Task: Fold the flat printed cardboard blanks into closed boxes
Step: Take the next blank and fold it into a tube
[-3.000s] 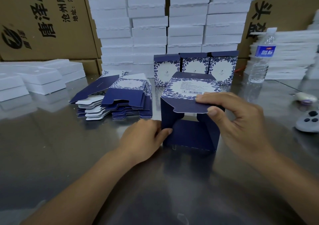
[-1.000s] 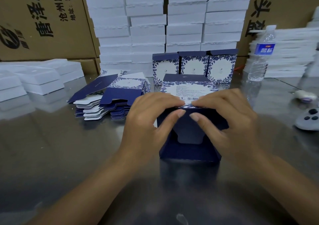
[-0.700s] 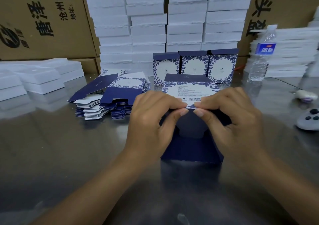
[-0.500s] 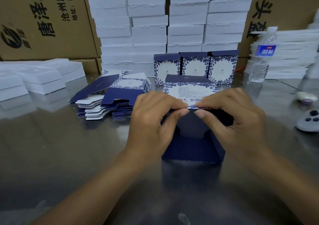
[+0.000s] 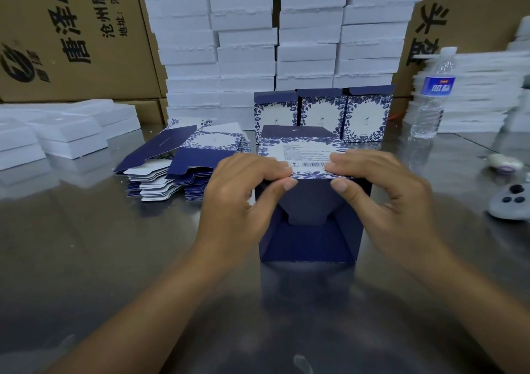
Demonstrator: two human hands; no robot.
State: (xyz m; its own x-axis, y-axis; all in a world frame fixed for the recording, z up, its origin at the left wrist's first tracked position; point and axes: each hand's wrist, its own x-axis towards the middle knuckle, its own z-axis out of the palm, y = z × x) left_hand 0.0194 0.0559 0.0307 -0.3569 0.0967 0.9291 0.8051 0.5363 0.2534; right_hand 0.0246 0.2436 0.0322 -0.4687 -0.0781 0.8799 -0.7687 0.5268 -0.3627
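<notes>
Half-folded navy box (image 5: pixel 308 241) on steel table (image 5: pixel 86 259), open end twd camera, L hand (image 5: pixel 241 198) + R hand (image 5: pixel 384 198) pinching printed top panel edge, thumbs under.

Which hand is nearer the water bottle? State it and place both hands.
Right. The right hand pinches the top edge of the box, with the bottle farther back on its right; the left hand pinches the same edge farther left.

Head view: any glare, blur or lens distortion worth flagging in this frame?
Head view: soft glare and reflections on the metal table; wide-angle lens tilts the white box stacks outward; bottom edge blurred; half-folded box fairly sharp.
</notes>
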